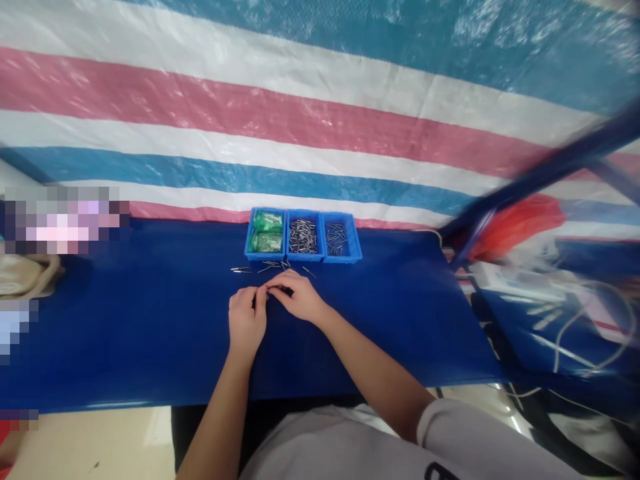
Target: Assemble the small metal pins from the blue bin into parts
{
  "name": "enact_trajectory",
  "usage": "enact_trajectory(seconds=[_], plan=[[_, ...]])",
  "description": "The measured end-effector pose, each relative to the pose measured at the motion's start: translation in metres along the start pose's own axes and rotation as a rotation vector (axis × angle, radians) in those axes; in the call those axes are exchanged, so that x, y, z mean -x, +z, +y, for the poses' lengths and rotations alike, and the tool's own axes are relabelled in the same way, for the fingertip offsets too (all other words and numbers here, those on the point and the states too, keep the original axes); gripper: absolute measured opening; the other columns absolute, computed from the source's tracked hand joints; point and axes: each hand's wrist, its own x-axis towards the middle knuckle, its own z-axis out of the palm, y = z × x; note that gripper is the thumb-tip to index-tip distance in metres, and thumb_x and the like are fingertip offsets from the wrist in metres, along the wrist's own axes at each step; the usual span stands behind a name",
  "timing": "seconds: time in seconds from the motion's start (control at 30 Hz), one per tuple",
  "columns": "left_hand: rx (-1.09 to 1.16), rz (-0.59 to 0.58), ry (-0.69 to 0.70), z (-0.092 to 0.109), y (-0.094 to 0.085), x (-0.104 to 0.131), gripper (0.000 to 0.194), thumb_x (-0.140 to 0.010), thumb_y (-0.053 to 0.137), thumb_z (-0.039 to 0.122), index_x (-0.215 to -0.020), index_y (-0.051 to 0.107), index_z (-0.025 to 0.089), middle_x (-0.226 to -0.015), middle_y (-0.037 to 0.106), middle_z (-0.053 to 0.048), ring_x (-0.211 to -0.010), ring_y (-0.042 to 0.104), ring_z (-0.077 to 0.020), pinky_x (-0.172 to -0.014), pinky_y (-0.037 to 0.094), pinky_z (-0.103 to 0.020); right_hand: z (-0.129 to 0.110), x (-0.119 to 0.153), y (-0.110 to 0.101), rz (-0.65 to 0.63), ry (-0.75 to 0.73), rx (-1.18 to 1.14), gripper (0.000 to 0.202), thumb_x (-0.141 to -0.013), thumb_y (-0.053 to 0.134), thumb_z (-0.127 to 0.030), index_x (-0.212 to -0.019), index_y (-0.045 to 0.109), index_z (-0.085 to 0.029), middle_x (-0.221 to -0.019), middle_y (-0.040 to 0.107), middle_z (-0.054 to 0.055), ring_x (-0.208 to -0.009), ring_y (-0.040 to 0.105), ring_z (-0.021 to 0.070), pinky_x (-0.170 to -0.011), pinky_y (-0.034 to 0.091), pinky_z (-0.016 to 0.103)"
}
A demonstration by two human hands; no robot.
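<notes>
My left hand point(247, 317) and my right hand point(299, 297) meet over the blue table, fingertips pinched together. Whatever lies between the fingertips is too small and hidden to name. Just beyond them, several thin metal pins point(273, 265) lie loose on the tabletop. Three blue bins stand in a row behind these. Green bags with small pale pieces fill the left bin point(247, 248). A thick heap of short metal pins point(303, 237) is in the middle bin point(305, 257). Fewer, scattered pins point(337, 235) lie in the right bin point(356, 250).
The blue table point(150, 333) runs wide to both sides. A striped tarp point(300, 113) hangs behind it. At the right rises a dark blue metal frame point(540, 163), with a red bag point(523, 223), cables and a second cluttered surface beyond. A basket point(47, 277) sits at the left edge.
</notes>
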Motion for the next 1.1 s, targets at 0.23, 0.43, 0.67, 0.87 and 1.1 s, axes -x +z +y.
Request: enact_trajectory(seconds=[0.23,0.43,0.67,0.87,1.1], plan=[[0.041,-0.009,-0.027,-0.001,0.001,0.001,0.028,-0.099,0.054,0.044,-0.103,0.072,0.023,-0.094,0.077,-0.003,-0.094,0.068,-0.0219,-0.091,0.049,-0.037,-0.001,0.0,-0.002,0.04,-0.027,0.042,0.018,-0.097,0.06,-0.017,-0.106,0.076,-0.022,-0.102,0.078,0.005,-0.097,0.068,0.0183,-0.094,0.055,0.036],[0.063,-0.025,0.011,0.0,-0.001,0.003,0.023,-0.095,0.059,0.038,-0.11,0.074,0.027,-0.101,0.078,-0.002,-0.096,0.068,-0.021,-0.091,0.051,-0.036,0.002,0.001,0.004,0.093,0.103,-0.09,0.027,-0.096,0.06,-0.022,-0.119,0.074,-0.023,-0.109,0.077,0.006,-0.09,0.072,0.0158,-0.081,0.059,0.03],[0.052,-0.053,-0.018,0.002,0.0,0.001,0.026,-0.092,0.064,0.041,-0.112,0.072,0.027,-0.091,0.076,-0.001,-0.092,0.069,-0.022,-0.092,0.05,-0.038,0.0,0.001,0.011,0.138,0.292,-0.368,0.041,-0.089,0.067,-0.027,-0.13,0.067,-0.022,-0.099,0.076,0.004,-0.081,0.074,0.0145,-0.081,0.061,0.03],[0.052,-0.055,-0.058,0.002,-0.001,0.002,0.023,-0.091,0.064,0.045,-0.1,0.072,0.025,-0.09,0.076,-0.002,-0.09,0.068,-0.0221,-0.089,0.05,-0.037,-0.003,0.0,0.012,0.155,0.409,-0.494,0.037,-0.082,0.076,-0.034,-0.116,0.072,-0.021,-0.088,0.075,0.003,-0.077,0.074,0.016,-0.077,0.063,0.03],[0.027,-0.068,-0.067,0.001,-0.001,0.003,0.023,-0.093,0.061,0.043,-0.099,0.073,0.024,-0.086,0.075,-0.003,-0.087,0.066,-0.022,-0.086,0.05,-0.036,-0.006,-0.003,0.012,0.19,0.465,-0.526,0.035,-0.077,0.08,-0.04,-0.103,0.068,-0.02,-0.075,0.073,0.0,-0.066,0.073,0.0165,-0.068,0.063,0.03]])
